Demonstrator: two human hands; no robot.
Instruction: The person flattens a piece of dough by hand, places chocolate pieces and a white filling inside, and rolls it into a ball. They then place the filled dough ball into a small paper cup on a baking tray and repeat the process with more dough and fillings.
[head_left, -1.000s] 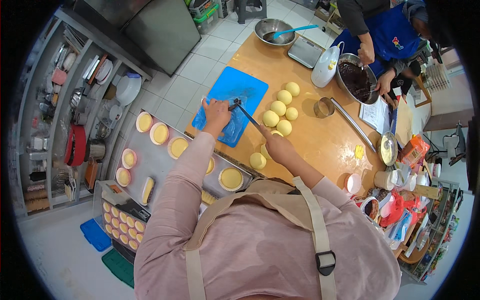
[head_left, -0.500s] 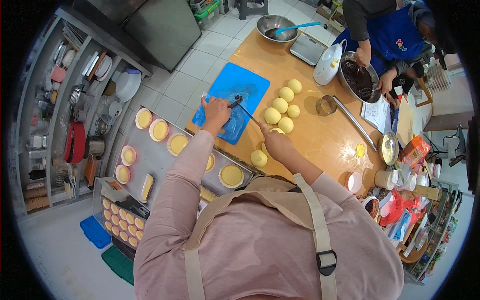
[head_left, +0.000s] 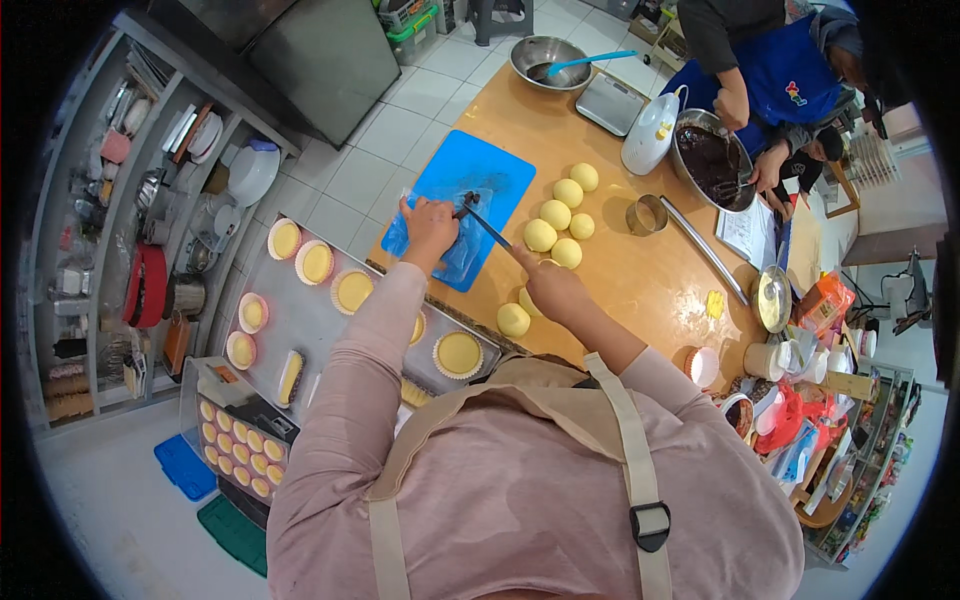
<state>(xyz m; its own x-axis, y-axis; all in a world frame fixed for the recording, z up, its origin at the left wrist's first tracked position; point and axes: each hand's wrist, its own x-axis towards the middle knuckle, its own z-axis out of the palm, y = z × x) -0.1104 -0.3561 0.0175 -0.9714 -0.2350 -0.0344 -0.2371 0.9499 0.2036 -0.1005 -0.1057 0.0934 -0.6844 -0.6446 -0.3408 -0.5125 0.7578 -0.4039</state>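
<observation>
My right hand (head_left: 552,284) is closed around the handle of a knife (head_left: 488,228). Its blade slants up and left over a blue cutting board (head_left: 488,158), with the tip at a small dark brown piece (head_left: 468,203). On the piece's left side, my left hand (head_left: 431,230) keeps it in place with bent fingers. Beneath both lies a crumpled clear plastic bag (head_left: 462,250) on the board. Right of the board, several pale yellow dough balls (head_left: 554,213) are lined up, and a few sit close by my right hand.
A tray (head_left: 320,320) with tart shells in paper cups stands left of the table. Across the table, a co-worker stirs dark batter in a metal bowl (head_left: 690,160). Nearby are a white hand mixer (head_left: 650,135), a scale (head_left: 610,103), a metal ring (head_left: 647,214) and a metal tube (head_left: 705,250).
The knife blade has shifted slightly left against the dark piece, while my left hand stays almost in place. The co-worker's raised hand has moved up from the bowl's rim.
</observation>
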